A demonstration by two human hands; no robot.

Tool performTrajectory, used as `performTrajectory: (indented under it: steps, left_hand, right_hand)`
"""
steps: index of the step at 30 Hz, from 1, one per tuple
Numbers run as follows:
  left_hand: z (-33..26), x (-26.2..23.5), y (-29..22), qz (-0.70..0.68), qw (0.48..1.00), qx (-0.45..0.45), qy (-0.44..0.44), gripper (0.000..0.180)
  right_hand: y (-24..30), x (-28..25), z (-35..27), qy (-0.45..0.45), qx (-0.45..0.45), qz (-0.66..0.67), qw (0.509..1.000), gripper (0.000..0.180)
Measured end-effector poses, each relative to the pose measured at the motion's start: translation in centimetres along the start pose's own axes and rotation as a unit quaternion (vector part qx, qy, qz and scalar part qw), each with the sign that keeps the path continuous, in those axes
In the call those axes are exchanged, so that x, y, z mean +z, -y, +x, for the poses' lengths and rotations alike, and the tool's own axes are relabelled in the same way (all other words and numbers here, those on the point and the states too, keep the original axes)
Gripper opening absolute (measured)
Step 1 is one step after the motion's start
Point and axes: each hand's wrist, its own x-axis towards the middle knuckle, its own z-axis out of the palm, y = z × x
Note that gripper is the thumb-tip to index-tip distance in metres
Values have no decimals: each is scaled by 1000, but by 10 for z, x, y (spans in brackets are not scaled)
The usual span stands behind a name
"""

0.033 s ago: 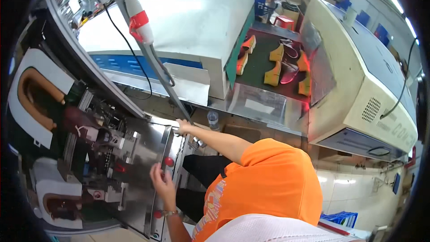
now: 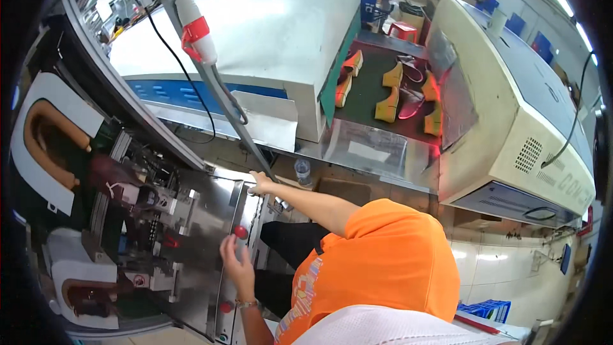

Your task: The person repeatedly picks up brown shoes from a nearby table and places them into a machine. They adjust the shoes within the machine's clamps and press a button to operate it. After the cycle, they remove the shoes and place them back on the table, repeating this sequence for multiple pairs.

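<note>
My left hand (image 2: 239, 265) is held over the front edge of a steel machine table (image 2: 207, 217), fingers apart and holding nothing. Its fingertips are just below a round red knob (image 2: 241, 232); a second red knob (image 2: 226, 306) sits by the wrist. My right hand (image 2: 259, 183) is curled at the table's far corner, against a small metal fitting; what its fingers close on is hidden. Across the table a dark red shoe (image 2: 118, 176) sits in the machine's metal clamps. Behind it is a tan U-shaped pad (image 2: 48, 124) on a white plate.
A grey upright pole (image 2: 220, 92) stands beyond my right hand. Farther off, a conveyor (image 2: 364, 108) carrying yellow wedge soles (image 2: 387, 105) and dark red shoes (image 2: 412, 103) runs between two large pale machine housings (image 2: 255, 32). A clear bottle (image 2: 302, 170) stands below.
My left hand has shifted slightly right and down, away from the machine clamps, with its fingers still spread. My right hand stays at the corner.
</note>
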Motion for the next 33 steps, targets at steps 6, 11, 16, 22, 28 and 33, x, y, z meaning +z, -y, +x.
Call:
performTrajectory:
  steps: [6, 11, 16, 22, 28, 33]
  left_hand:
    - [-7, 34, -1, -61, 997, 1, 55, 34]
    - [-20, 46, 1, -71, 996, -20, 45, 26]
    - [-28, 65, -1, -50, 998, 30, 37, 13]
    - [-53, 62, -7, -90, 992, -67, 64, 25]
    - [-89, 48, 27, -55, 991, -121, 14, 32]
    - [-101, 28, 28, -66, 984, -166, -2, 28]
  right_hand:
    - [-23, -13, 15, 43, 47, 72, 995, 86]
    - [10, 4, -7, 5, 118, 61, 991, 86]
    - [-24, 6, 11, -9, 50, 106, 993, 75]
    - [-6, 12, -17, -165, -29, 19, 986, 35]
    - [2, 6, -36, -108, -65, -49, 991, 25]
    - [-13, -2, -30, -160, -72, -77, 982, 31]
